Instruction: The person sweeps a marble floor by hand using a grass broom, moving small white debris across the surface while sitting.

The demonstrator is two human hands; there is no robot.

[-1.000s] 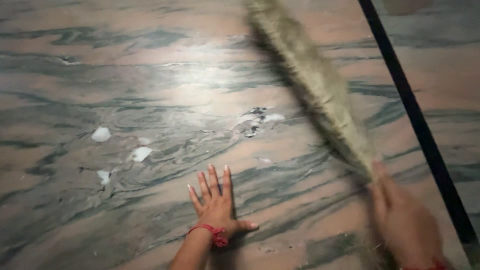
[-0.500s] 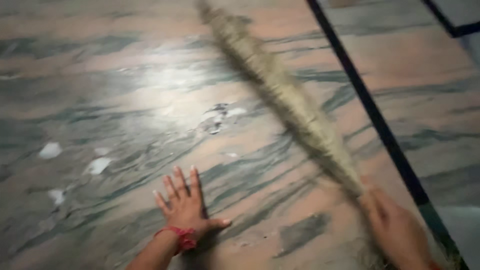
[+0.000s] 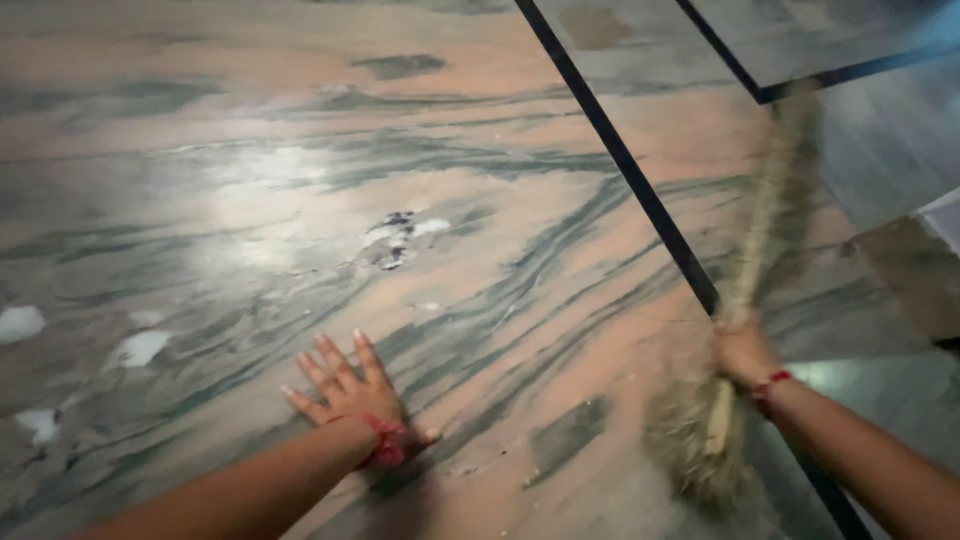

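White scraps [image 3: 140, 347] lie on the marble floor [image 3: 250, 120] at far left, well apart from the broom. Left hand [image 3: 345, 392] pressed flat, fingers spread, holding nothing; serves as a brace. Small debris patch [image 3: 398, 238] mid-floor. Right hand [image 3: 742, 350] clenched around the grass broom [image 3: 760, 230], which is blurred and raised beside the dark floor strip [image 3: 620, 160]. Judgement: keep bristles low, stroke leftward toward the scraps, short overlapping passes, left palm planted.

a home floor, probably: polished pink-green marble slabs [image 3: 480, 250] with black inlay strips [image 3: 620, 160], grass broom [image 3: 745, 290]
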